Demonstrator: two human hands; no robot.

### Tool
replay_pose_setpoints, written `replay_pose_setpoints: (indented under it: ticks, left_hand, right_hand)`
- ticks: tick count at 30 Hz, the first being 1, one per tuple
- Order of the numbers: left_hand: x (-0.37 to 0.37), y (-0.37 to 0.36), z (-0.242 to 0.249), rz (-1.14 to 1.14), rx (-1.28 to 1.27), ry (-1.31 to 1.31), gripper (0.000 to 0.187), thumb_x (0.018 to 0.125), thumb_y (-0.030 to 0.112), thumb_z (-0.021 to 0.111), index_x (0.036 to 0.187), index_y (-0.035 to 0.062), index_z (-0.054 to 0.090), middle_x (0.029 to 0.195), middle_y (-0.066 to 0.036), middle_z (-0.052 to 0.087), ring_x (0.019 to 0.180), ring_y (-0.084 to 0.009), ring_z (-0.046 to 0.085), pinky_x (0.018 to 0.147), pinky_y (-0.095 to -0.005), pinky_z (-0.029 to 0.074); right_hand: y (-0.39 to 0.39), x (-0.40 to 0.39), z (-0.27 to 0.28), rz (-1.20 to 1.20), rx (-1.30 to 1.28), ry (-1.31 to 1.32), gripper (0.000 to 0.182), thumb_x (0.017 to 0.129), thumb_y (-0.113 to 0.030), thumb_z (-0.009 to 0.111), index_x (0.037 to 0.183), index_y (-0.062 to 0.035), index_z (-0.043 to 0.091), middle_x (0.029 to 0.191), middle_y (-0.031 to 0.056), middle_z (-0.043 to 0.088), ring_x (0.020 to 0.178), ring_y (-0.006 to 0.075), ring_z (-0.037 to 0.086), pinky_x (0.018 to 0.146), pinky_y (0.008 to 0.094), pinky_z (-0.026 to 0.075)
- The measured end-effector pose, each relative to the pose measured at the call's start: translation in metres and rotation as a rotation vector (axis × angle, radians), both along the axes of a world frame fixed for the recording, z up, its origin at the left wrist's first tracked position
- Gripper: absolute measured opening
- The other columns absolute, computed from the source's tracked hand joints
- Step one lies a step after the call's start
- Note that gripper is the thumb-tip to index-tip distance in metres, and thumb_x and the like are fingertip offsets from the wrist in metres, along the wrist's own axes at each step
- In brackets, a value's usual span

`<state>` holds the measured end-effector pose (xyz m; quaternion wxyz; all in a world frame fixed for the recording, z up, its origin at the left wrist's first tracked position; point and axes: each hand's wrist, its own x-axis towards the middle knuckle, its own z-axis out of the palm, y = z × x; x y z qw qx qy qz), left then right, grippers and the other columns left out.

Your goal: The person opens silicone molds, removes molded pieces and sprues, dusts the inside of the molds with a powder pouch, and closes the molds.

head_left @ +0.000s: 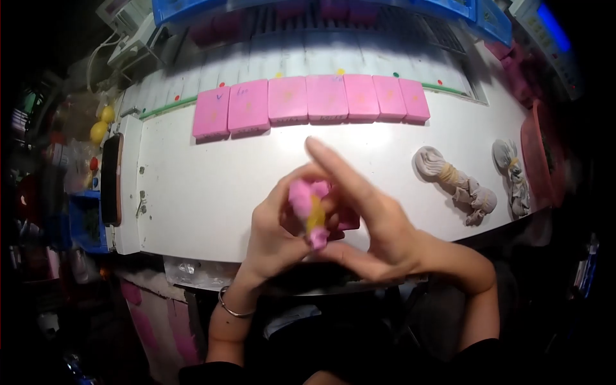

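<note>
A soft-looking pink and yellow piece [312, 208] is held up between my hands above the front of the white table; its kind I cannot make out. My left hand [269, 224] is closed around its left side. On the other side my right hand [382, 234] curves about it, index finger stretched out and blurred, thumb at the lower end of the piece. Behind the right fingers a darker pink bit [349, 219] shows, mostly hidden. Beyond both hands a row of several pink blocks [288, 99], some with pen marks, stands on the table.
Two tied, greyish cloth bundles [459, 184] [513, 176] lie at the right, beside a red basin [541, 144]. A phone [111, 179] rests on the left edge. Blue racks [478, 19] hang over the back. Clear plastic bags [192, 273] sit under the front edge.
</note>
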<state>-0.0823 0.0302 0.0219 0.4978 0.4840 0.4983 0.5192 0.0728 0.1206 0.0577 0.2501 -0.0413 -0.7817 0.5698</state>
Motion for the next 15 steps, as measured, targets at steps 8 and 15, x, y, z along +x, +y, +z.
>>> replay_pose_setpoints:
  ticks: [8, 15]
  left_hand:
    - [-0.008, 0.002, -0.022, 0.05, 0.074, -0.375, 0.076, 0.072, -0.009, 0.075, 0.135, -0.0017, 0.033, 0.134, -0.015, 0.042, 0.12, -0.023, 0.049, 0.097, -0.0333, 0.049]
    - [-0.008, 0.001, -0.025, 0.095, 0.069, -0.469, 0.076, 0.073, -0.009, 0.074, 0.136, -0.0014, 0.032, 0.135, -0.016, 0.042, 0.12, -0.0235, 0.049, 0.094, -0.0317, 0.051]
  right_hand:
    - [0.001, 0.011, 0.001, -0.278, 0.409, -0.364, 0.094, 0.068, 0.011, 0.066, 0.147, -0.0016, 0.017, 0.11, 0.0137, 0.06, 0.072, 0.0187, 0.06, 0.058, 0.0287, 0.052]
    - [-0.006, 0.003, 0.005, -0.367, 0.568, -0.563, 0.099, 0.061, 0.008, 0.07, 0.145, 0.0051, 0.017, 0.098, 0.0115, 0.062, 0.074, 0.0263, 0.058, 0.067, 0.0347, 0.05]
